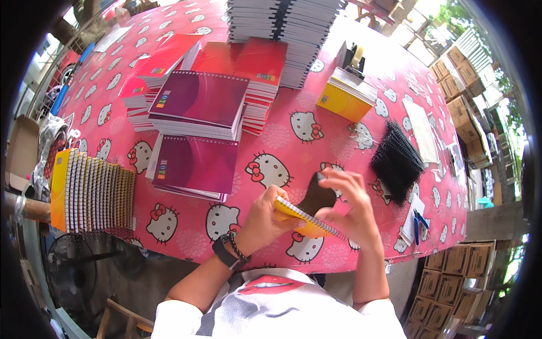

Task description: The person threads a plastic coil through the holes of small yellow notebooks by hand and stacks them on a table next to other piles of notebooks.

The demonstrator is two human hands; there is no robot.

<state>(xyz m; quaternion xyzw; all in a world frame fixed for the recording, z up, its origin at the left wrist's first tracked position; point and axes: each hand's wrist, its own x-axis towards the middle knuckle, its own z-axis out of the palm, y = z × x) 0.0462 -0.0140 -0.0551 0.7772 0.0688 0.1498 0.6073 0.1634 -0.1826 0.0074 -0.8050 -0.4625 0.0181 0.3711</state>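
My left hand (265, 221) is closed around one end of a yellow spiral notebook (309, 228), tilted above the table's front edge. Its wire binding (316, 220) runs along the upper side, towards my right hand (354, 209). A dark brown curved flap (318, 195), apparently the notebook's cover, rises between both hands. The fingertips of my right hand touch the top of this flap while the thumb lies near the binding. Whether the flap is joined to the notebook cannot be made out.
Purple notebooks (197, 164), red notebooks (259, 62) and a tall white stack (307, 34) stand beyond my hands. Yellow notebooks stand at left (93, 195) and near a tape dispenser (354, 59). Black binding coils (397, 161) and blue-handled pliers (419, 226) lie right on the pink tablecloth (339, 144).
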